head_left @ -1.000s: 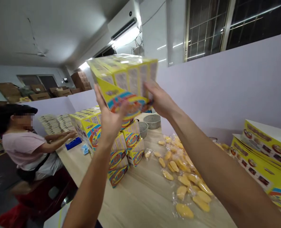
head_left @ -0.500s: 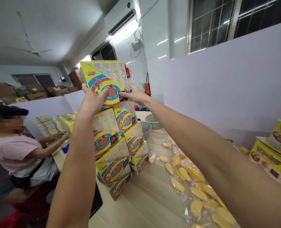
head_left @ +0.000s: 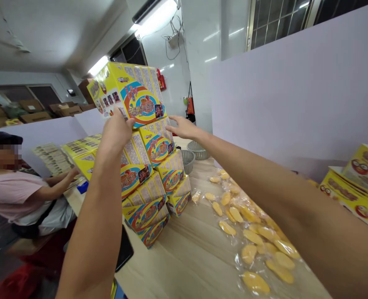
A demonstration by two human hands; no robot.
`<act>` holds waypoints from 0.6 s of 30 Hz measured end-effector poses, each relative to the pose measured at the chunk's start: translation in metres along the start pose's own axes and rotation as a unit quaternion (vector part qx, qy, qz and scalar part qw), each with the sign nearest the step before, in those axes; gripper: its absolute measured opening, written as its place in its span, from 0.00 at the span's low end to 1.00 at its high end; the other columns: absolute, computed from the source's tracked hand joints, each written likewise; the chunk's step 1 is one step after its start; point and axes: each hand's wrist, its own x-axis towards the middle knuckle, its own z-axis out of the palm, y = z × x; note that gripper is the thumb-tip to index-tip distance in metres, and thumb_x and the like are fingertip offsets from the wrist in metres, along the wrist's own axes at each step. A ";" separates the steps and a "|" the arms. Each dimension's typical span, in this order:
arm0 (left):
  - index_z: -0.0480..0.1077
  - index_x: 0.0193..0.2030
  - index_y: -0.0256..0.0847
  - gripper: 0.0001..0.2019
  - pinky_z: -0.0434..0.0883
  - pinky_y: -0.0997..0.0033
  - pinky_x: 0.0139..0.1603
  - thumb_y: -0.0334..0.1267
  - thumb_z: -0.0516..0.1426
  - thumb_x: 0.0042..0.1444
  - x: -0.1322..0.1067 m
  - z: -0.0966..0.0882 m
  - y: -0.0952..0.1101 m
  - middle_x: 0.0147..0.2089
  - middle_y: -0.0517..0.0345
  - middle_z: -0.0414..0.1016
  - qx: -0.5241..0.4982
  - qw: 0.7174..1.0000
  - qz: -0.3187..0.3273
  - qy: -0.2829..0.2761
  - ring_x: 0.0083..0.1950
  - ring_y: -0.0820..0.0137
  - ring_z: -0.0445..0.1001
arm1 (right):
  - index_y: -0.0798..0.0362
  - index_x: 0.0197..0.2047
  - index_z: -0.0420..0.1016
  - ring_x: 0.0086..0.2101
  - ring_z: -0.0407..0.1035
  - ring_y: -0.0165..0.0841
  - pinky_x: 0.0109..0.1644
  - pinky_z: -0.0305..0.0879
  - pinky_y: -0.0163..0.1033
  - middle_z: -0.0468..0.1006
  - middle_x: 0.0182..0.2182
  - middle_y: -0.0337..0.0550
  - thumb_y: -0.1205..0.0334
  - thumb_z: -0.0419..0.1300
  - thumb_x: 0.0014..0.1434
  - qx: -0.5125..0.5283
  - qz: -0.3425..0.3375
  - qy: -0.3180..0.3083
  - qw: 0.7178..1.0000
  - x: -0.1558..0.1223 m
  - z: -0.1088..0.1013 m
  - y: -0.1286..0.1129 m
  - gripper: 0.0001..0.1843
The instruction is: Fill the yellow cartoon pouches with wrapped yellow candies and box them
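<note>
Atop a stack of cartons [head_left: 146, 182] near the left edge of a pale wooden table [head_left: 190, 257], 1 yellow printed carton [head_left: 129, 93] sits tilted, held at its lower edge by the left hand [head_left: 117, 132], which is partly open with its fingers pressed against the carton's face. The right hand [head_left: 184, 127] is open, its fingers extended and straight, just beside the carton's lower corner and holding nothing. To the right, wrapped yellow slices [head_left: 249, 245] lie scattered across the table, with 2 grey baskets [head_left: 198, 150] at its far end. Flat yellow cartons [head_left: 354, 187] lie at the right edge. Left of the stack, a seated co-worker [head_left: 12, 195] in a pink T-shirt has a hand [head_left: 68, 176] near bundled papers [head_left: 51, 158].
</note>
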 end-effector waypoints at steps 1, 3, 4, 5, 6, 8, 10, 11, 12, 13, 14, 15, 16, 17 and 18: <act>0.63 0.49 0.37 0.17 0.62 0.39 0.54 0.40 0.57 0.54 0.000 -0.002 0.002 0.48 0.51 0.73 -0.005 1.000 0.001 0.000 0.56 0.49 0.66 | 0.60 0.55 0.66 0.51 0.65 0.41 0.55 0.59 0.45 0.69 0.54 0.54 0.61 0.59 0.55 -0.015 0.002 -0.008 1.000 -0.014 -0.009 0.002 0.25; 0.63 0.49 0.38 0.16 0.62 0.39 0.54 0.39 0.56 0.54 0.002 -0.005 0.005 0.49 0.51 0.73 -0.010 1.000 0.000 -0.006 0.57 0.49 0.66 | 0.60 0.51 0.71 0.47 0.69 0.43 0.52 0.62 0.48 0.72 0.50 0.54 0.63 0.59 0.55 -0.040 0.008 -0.021 0.999 -0.049 -0.030 0.003 0.20; 0.62 0.51 0.37 0.18 0.62 0.38 0.54 0.38 0.56 0.55 0.003 -0.006 0.007 0.50 0.48 0.73 -0.009 1.000 -0.002 -0.013 0.56 0.48 0.66 | 0.59 0.49 0.72 0.44 0.70 0.42 0.50 0.63 0.48 0.75 0.48 0.53 0.64 0.58 0.55 -0.050 0.012 -0.026 0.998 -0.070 -0.042 0.004 0.18; 0.59 0.55 0.36 0.21 0.62 0.38 0.54 0.36 0.55 0.55 0.002 -0.006 0.010 0.52 0.45 0.71 -0.006 1.000 -0.002 -0.017 0.56 0.48 0.66 | 0.58 0.48 0.73 0.42 0.72 0.41 0.49 0.64 0.48 0.76 0.45 0.52 0.64 0.57 0.56 -0.059 0.017 -0.030 0.998 -0.092 -0.053 0.004 0.16; 0.55 0.60 0.34 0.25 0.62 0.38 0.54 0.35 0.54 0.56 -0.002 -0.006 0.014 0.55 0.41 0.68 -0.003 1.000 0.002 -0.010 0.58 0.47 0.64 | 0.56 0.46 0.74 0.40 0.73 0.39 0.47 0.65 0.47 0.78 0.43 0.50 0.64 0.56 0.56 -0.068 0.023 -0.035 0.997 -0.117 -0.064 0.004 0.14; 0.45 0.65 0.32 0.30 0.56 0.38 0.59 0.33 0.52 0.57 -0.020 0.002 0.022 0.64 0.38 0.55 0.005 0.998 0.052 0.040 0.65 0.49 0.53 | 0.52 0.46 0.74 0.38 0.73 0.36 0.45 0.67 0.44 0.79 0.41 0.45 0.61 0.54 0.58 -0.089 0.041 -0.036 0.994 -0.171 -0.083 0.006 0.14; 0.45 0.66 0.35 0.28 0.43 0.40 0.66 0.32 0.48 0.59 -0.056 0.019 0.024 0.70 0.46 0.40 0.023 0.983 0.164 0.084 0.70 0.56 0.35 | 0.50 0.45 0.74 0.38 0.74 0.37 0.42 0.69 0.43 0.79 0.40 0.44 0.55 0.52 0.59 -0.107 0.073 -0.035 0.991 -0.229 -0.095 0.013 0.16; 0.49 0.65 0.36 0.25 0.35 0.42 0.67 0.31 0.45 0.60 -0.081 0.031 0.021 0.70 0.50 0.37 0.037 0.968 0.238 0.076 0.70 0.59 0.30 | 0.49 0.43 0.75 0.36 0.74 0.38 0.40 0.70 0.44 0.80 0.39 0.44 0.53 0.51 0.58 -0.113 0.096 -0.034 0.988 -0.259 -0.097 0.018 0.16; 0.53 0.63 0.38 0.23 0.34 0.43 0.67 0.31 0.44 0.61 -0.108 0.045 0.015 0.70 0.52 0.39 0.042 0.954 0.296 0.029 0.70 0.61 0.29 | 0.48 0.41 0.76 0.35 0.75 0.39 0.38 0.71 0.44 0.81 0.38 0.44 0.51 0.52 0.57 -0.104 0.115 -0.021 0.988 -0.289 -0.097 0.023 0.16; 0.55 0.62 0.41 0.22 0.34 0.45 0.68 0.32 0.44 0.61 -0.137 0.059 0.005 0.70 0.54 0.43 0.046 0.940 0.335 -0.033 0.70 0.63 0.33 | 0.47 0.40 0.77 0.35 0.75 0.40 0.37 0.72 0.44 0.81 0.37 0.44 0.49 0.52 0.55 -0.090 0.144 -0.021 0.985 -0.321 -0.095 0.029 0.17; 0.55 0.63 0.42 0.22 0.36 0.46 0.68 0.33 0.45 0.61 -0.165 0.072 -0.007 0.69 0.54 0.47 0.057 0.932 0.347 -0.089 0.70 0.63 0.37 | 0.47 0.39 0.78 0.34 0.76 0.41 0.36 0.73 0.45 0.81 0.36 0.45 0.48 0.54 0.54 -0.076 0.180 -0.026 0.980 -0.353 -0.091 0.034 0.18; 0.54 0.63 0.41 0.23 0.38 0.47 0.68 0.32 0.45 0.60 -0.191 0.084 -0.022 0.68 0.52 0.47 0.076 0.932 0.331 -0.129 0.70 0.63 0.40 | 0.47 0.37 0.78 0.33 0.76 0.42 0.36 0.73 0.46 0.82 0.34 0.45 0.47 0.55 0.52 -0.068 0.217 -0.022 0.974 -0.385 -0.085 0.039 0.17; 0.54 0.64 0.39 0.24 0.39 0.48 0.68 0.31 0.45 0.59 -0.214 0.094 -0.037 0.68 0.51 0.47 0.097 0.940 0.290 -0.153 0.69 0.62 0.40 | 0.46 0.35 0.79 0.34 0.76 0.44 0.39 0.73 0.47 0.82 0.34 0.44 0.47 0.56 0.51 -0.057 0.244 -0.014 0.968 -0.417 -0.077 0.042 0.16; 0.53 0.64 0.36 0.26 0.40 0.51 0.68 0.28 0.45 0.58 -0.234 0.101 -0.052 0.69 0.49 0.46 0.112 0.944 0.258 -0.173 0.70 0.63 0.39 | 0.45 0.35 0.79 0.38 0.75 0.44 0.42 0.72 0.46 0.81 0.36 0.43 0.48 0.57 0.50 -0.039 0.272 -0.011 0.961 -0.449 -0.069 0.044 0.15; 0.54 0.64 0.33 0.26 0.42 0.54 0.68 0.25 0.44 0.56 -0.250 0.106 -0.065 0.68 0.48 0.48 0.116 0.945 0.245 -0.182 0.69 0.64 0.41 | 0.43 0.35 0.80 0.39 0.75 0.44 0.43 0.73 0.45 0.81 0.37 0.42 0.49 0.58 0.49 -0.017 0.300 0.003 0.954 -0.480 -0.060 0.044 0.13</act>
